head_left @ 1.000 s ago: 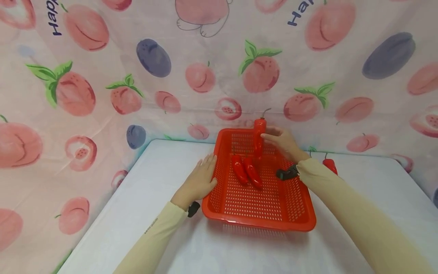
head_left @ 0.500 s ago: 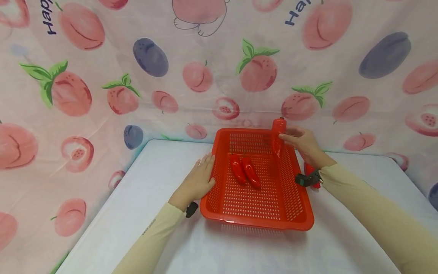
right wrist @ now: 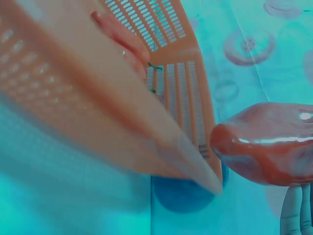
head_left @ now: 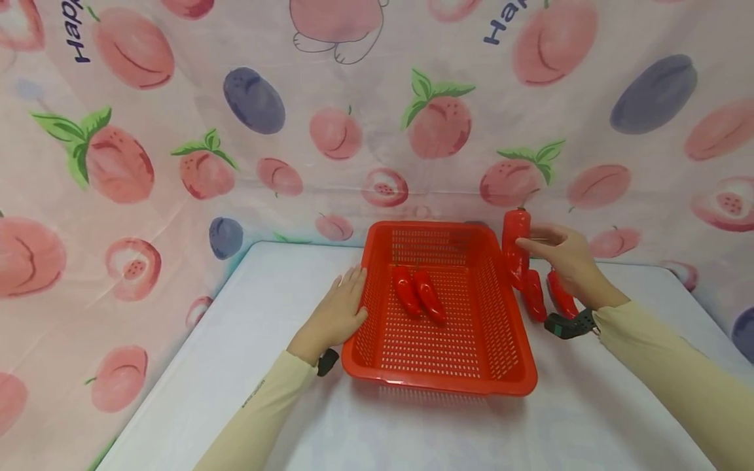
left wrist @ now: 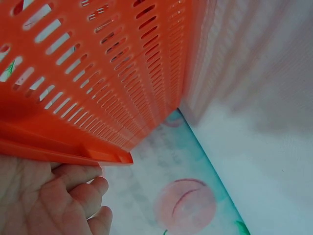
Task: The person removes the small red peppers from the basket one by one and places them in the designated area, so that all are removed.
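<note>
My right hand pinches a red chili pepper by its upper part, stem up, just outside the right rim of a red plastic basket. In the right wrist view this pepper appears large, with a few fingers below it. Inside the basket lie two more red peppers, one on the left and one beside it. My left hand rests along the basket's left rim with fingers extended; the left wrist view shows its fingers under the rim.
Two red peppers lie on the white table right of the basket: one near its wall, another partly covered by the right hand. Behind the table hangs a fruit-printed cloth.
My right hand has carried the pepper rightward from above the basket's interior to beyond its right rim. The left hand keeps its place on the rim.
</note>
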The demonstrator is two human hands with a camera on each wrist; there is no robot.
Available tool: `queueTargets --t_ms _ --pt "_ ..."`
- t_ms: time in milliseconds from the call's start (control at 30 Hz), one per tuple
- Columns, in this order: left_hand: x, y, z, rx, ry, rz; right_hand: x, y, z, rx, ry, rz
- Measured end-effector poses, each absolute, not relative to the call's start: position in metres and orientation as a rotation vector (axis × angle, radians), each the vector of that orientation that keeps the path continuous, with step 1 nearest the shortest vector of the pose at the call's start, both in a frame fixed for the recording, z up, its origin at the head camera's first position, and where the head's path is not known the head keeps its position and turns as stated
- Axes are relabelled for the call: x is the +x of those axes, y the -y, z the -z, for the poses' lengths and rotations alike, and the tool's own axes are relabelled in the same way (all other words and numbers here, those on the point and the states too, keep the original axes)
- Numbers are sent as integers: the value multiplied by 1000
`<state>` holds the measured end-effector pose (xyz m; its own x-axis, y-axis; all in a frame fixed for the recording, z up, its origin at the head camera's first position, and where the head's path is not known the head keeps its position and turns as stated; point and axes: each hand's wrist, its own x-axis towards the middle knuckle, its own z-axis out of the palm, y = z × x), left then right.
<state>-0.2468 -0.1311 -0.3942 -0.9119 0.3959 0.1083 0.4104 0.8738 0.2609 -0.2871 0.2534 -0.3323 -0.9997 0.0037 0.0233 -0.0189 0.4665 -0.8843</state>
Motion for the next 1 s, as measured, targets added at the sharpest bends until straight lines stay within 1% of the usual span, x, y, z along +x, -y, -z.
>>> queueTargets --t_ms 267,500,767,1000 --pt "-247 132 395 -634 2992 465 -278 -280 334 -28 2698 -1496" --pt "-247 133 396 -641 2987 468 -272 -306 341 -117 2650 -1419" --pt "-248 132 397 -647 2988 481 -268 -337 351 -273 2590 -1511" --pt "-250 132 397 -658 2984 478 -263 -360 363 -344 2581 -1578"
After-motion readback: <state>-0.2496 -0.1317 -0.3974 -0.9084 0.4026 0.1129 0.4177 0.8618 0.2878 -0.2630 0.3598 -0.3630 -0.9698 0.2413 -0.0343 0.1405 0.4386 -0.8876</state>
